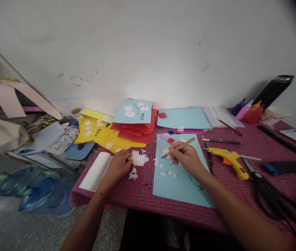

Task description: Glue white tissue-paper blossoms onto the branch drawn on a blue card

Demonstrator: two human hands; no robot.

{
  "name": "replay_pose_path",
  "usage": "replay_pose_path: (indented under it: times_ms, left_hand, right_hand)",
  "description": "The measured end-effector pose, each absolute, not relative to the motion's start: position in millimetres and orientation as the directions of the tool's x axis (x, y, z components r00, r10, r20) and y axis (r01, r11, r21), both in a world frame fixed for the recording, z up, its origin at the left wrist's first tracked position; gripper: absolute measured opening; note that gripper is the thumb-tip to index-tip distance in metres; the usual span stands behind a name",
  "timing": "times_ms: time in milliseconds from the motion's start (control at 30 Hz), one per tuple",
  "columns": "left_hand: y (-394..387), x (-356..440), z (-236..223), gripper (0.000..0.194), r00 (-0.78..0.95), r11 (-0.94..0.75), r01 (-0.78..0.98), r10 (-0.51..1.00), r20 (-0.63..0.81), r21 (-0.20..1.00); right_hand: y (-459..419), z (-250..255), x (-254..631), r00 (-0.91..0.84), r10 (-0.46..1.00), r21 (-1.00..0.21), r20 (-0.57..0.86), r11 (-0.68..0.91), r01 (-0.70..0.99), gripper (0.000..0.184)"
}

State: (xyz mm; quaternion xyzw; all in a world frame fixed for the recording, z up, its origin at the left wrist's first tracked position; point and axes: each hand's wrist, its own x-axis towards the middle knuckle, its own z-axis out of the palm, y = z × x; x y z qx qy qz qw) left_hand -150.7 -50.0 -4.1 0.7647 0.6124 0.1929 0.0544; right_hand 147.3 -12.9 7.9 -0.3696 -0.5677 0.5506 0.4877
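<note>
My right hand (pixel 186 156) is closed on a wooden-handled brush (pixel 179 146), its tip pointing left and down onto a light blue sheet (pixel 180 184) that carries several small white paper bits. My left hand (pixel 118 164) rests with fingers curled on a pile of torn white tissue pieces (pixel 139 159), beside a white paper roll (pixel 95 170). Both lie on a table with a red checked cloth (pixel 139 191).
A yellow glue gun (pixel 230 160), black scissors (pixel 265 191), pens and paint bottles (pixel 249 111) lie to the right. Stacks of red (pixel 137 130), yellow (pixel 106 136) and blue paper (pixel 183 118) sit by the wall. Water bottles (pixel 32 191) lie on the floor at left.
</note>
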Motion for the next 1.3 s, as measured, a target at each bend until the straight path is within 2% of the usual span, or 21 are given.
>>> replay_pose_path:
  times_ms: [300,367,433,533,633,733,800,900,1000,1100,1300]
  left_hand:
    - [-45.4,-156.1,-8.1,0.026,0.096,-0.197,0.884,0.964,0.248,0.424]
    - [-46.3,-156.0,-4.3,0.027,0.043,-0.171,0.864,0.962,0.269,0.473]
    - [-48.7,-152.7,2.8,0.027,-0.02,-0.147,0.806,0.961,0.275,0.573]
    - [-53.3,-139.1,14.0,0.028,-0.101,-0.107,0.587,0.974,0.204,0.802]
    - [-55.7,-116.0,17.1,0.028,-0.108,-0.016,0.232,0.993,0.042,0.973]
    - [-54.6,-88.4,11.9,0.029,-0.007,0.105,-0.142,0.994,-0.107,0.984]
    - [-52.6,-70.7,7.1,0.029,0.077,0.171,-0.256,0.985,-0.157,0.951]
    - [-49.1,-49.5,1.2,0.031,0.151,0.206,-0.263,0.974,-0.171,0.943]
    - [-46.6,-37.7,-3.2,0.033,0.159,0.197,-0.209,0.973,-0.165,0.958]
    - [-46.6,-34.7,-6.9,0.032,0.18,0.174,-0.187,0.974,-0.14,0.967]
    - [-49.1,-34.9,-9.5,0.026,0.198,0.105,-0.13,0.977,-0.078,0.986]
  right_hand:
    - [-13.9,9.1,147.2,-0.261,0.954,-0.986,0.149,0.124,-0.109,0.018]
    - [-14.0,8.6,147.3,-0.262,0.952,-0.985,0.157,0.131,-0.111,0.018]
    - [-14.0,7.7,147.4,-0.254,0.949,-0.98,0.185,0.16,-0.117,0.018]
    - [-13.8,6.3,147.0,-0.251,0.938,-0.969,0.24,0.214,-0.128,0.021]
    - [-13.7,5.7,146.6,-0.278,0.919,-0.958,0.28,0.248,-0.146,0.023]
    - [-13.8,6.6,146.8,-0.243,0.921,-0.948,0.304,0.267,-0.177,0.024]
    - [-14.3,7.4,147.0,-0.21,0.931,-0.947,0.298,0.261,-0.188,0.027]
    - [-15.7,7.5,146.4,-0.274,0.917,-0.955,0.289,0.255,-0.154,0.024]
    - [-16.7,5.7,144.6,-0.354,0.884,-0.95,0.305,0.308,-0.049,0.016]
    - [-16.9,3.0,142.8,-0.334,0.89,-0.937,0.311,0.346,0.049,0.013]
    - [-16.9,-0.4,142.0,-0.341,0.902,-0.953,0.264,0.298,0.05,0.009]
